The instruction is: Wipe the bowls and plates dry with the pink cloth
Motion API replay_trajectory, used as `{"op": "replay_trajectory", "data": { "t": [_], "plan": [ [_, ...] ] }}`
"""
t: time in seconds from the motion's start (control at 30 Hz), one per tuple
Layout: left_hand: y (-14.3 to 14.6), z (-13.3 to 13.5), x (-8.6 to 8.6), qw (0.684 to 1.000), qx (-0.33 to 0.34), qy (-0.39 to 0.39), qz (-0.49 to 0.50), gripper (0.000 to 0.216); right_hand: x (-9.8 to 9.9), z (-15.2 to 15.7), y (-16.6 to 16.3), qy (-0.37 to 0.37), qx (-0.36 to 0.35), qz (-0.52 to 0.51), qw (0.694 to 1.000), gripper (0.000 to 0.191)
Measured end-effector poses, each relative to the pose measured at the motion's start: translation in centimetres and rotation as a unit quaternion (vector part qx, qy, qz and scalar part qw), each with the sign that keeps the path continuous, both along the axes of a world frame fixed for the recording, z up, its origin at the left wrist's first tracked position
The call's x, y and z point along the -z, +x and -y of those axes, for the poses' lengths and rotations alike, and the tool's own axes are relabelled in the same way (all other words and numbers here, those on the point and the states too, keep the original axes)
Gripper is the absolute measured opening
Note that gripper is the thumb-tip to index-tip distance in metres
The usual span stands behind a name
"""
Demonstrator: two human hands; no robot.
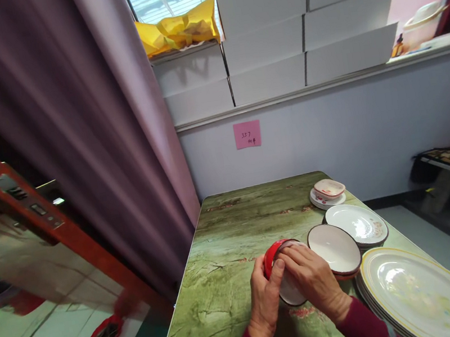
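Note:
A bowl with a red outside, a pale inside and a dark rim (271,254) is tilted towards me over the table. My left hand (264,294) grips its left side, thumb over the rim. My right hand (313,277) lies across the bowl, fingers together at its inside and far rim; its thumb and anything under those fingers are hidden. Just right of the hands stands a white bowl with a dark rim (335,248), apparently stacked on another. Behind it is a stack of white plates with a floral print (357,224).
Large yellow-rimmed plates (427,290) are piled at the table's right edge. Small plates topped by a squarish dish (329,188) stand at the back right. The green wood-patterned table (209,285) meets a wall with a pink note (247,134). A purple curtain (127,93) hangs left.

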State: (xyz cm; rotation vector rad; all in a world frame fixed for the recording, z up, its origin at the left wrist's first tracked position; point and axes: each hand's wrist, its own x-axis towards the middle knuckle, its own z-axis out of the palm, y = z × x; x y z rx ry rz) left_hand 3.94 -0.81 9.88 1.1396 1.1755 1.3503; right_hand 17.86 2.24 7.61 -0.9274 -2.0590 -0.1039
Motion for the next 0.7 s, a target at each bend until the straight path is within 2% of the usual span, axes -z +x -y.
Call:
{"op": "replay_trajectory", "data": {
  "t": [0.13, 0.27, 0.37, 0.43, 0.5, 0.57, 0.6, 0.63, 0.7],
  "plan": [
    [-0.6, -0.7, -0.2, 0.999, -0.052, -0.006, -0.014, 0.05, 0.0, 0.7, -0.5, -0.116, 0.03, 0.035, 0.992, 0.015],
    [-0.8, -1.0, -0.2, 0.996, -0.083, 0.003, -0.02, 0.058, -0.7, 1.1, -1.0, -0.276, -0.034, -0.047, 0.959, 0.018],
    [-0.5, -0.8, 0.0, 0.998, -0.069, 0.0, -0.003, 0.053, -1.4, 1.0, -1.4, -0.392, -0.103, -0.176, 0.897, 0.02],
    [-0.3, -0.6, 0.1, 0.998, -0.056, -0.011, 0.023, 0.049, -1.7, 0.8, -1.5, -0.453, -0.151, -0.274, 0.835, 0.032],
    [-0.3, -0.5, 0.1, 0.996, -0.053, -0.03, 0.058, 0.05, -1.9, 0.7, -1.2, -0.5, -0.168, -0.372, 0.763, 0.044],
    [-0.7, -0.6, 0.2, 0.994, -0.06, -0.046, 0.082, 0.054, -2.3, 0.5, -0.3, -0.511, -0.136, -0.46, 0.713, 0.054],
    [-1.0, -0.7, 0.2, 0.993, -0.066, -0.048, 0.082, 0.057, -2.6, 0.3, 0.4, -0.49, -0.105, -0.5, 0.706, 0.057],
    [-1.3, -0.8, 0.3, 0.994, -0.071, -0.048, 0.075, 0.058, -2.9, 0.1, 1.2, -0.454, -0.072, -0.532, 0.711, 0.057],
    [-2.0, -1.1, 0.4, 0.996, -0.071, -0.045, 0.041, 0.058, -3.8, -0.2, 2.9, -0.348, -0.005, -0.566, 0.747, 0.053]
  ]
}}
